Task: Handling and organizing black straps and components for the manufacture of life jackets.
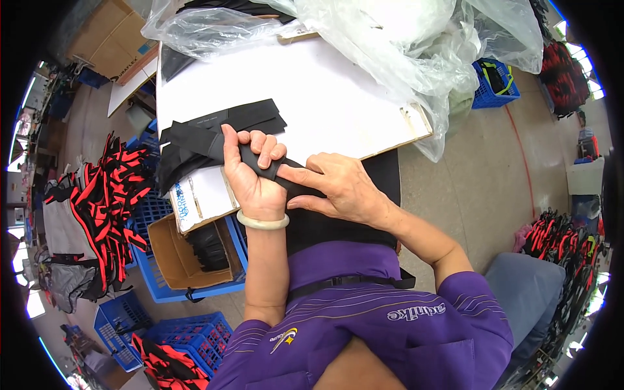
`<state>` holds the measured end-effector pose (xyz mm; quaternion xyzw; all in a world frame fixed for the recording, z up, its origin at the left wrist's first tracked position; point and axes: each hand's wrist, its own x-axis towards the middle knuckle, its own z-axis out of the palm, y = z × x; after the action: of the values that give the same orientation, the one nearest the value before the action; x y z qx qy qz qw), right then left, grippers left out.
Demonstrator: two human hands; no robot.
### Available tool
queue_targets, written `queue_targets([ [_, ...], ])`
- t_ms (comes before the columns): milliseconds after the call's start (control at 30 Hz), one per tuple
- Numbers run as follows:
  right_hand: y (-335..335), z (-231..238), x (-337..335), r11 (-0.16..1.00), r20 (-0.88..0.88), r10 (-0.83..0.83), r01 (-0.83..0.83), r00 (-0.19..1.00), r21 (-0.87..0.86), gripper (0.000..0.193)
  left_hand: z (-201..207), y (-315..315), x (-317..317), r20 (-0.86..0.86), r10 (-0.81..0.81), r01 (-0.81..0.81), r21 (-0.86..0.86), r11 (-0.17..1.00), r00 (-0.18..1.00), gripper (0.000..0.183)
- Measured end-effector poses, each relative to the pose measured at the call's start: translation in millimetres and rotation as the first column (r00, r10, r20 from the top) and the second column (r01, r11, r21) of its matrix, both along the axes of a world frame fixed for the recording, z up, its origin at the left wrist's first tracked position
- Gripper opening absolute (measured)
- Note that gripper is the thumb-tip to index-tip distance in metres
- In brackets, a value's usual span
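Note:
A black fabric strap (pixel 255 162) runs across both of my hands near the front edge of the white work board. My left hand (pixel 252 177), palm turned up and a pale bangle on its wrist, has its fingers curled around the strap. Close by on the right, my right hand (pixel 344 188) grips the same strap between thumb and fingers, with the index finger extended along it. Beyond my left hand lie several flat black fabric strips (pixel 250 117), overlapping on the board. My fingers cover part of the strap.
Clear plastic sheeting (pixel 390 39) drapes over the far side of the white board (pixel 312 88). Below its left edge, a cardboard box (pixel 172 250) with black pieces sits in a blue crate (pixel 153 286). Red-and-black straps (pixel 114 208) hang at the left.

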<state>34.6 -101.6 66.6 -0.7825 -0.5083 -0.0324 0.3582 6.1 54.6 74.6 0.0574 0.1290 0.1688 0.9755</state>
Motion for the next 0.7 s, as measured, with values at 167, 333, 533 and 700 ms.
queue_targets([
  [167, 0.9, -5.5, -0.5, 0.999, -0.022, -0.012, 0.013, 1.0, 0.048, 0.044, -3.4, -2.9, 1.0, -0.014, -0.02, 0.02, 0.025, 0.999, 1.0, 0.036],
  [333, -1.1, -9.5, -0.8, 0.999, -0.043, -0.005, 0.007, 0.999, 0.049, 0.041, -3.4, -4.4, 0.2, 0.1, -0.041, 0.026, 0.153, 0.988, 0.994, 0.037],
  [533, -0.4, -20.6, -0.6, 0.99, -0.002, -0.008, 0.008, 1.0, 0.138, 0.036, 4.2, -16.1, -0.1, 0.125, 0.008, -0.065, 0.459, 0.886, 0.992, 0.041],
  [700, -2.4, -27.0, -1.6, 0.949, -0.114, 0.048, -0.009, 0.992, 0.316, 0.033, 10.2, -28.0, -3.1, 0.177, 0.008, -0.113, 0.59, 0.8, 0.984, 0.039],
])
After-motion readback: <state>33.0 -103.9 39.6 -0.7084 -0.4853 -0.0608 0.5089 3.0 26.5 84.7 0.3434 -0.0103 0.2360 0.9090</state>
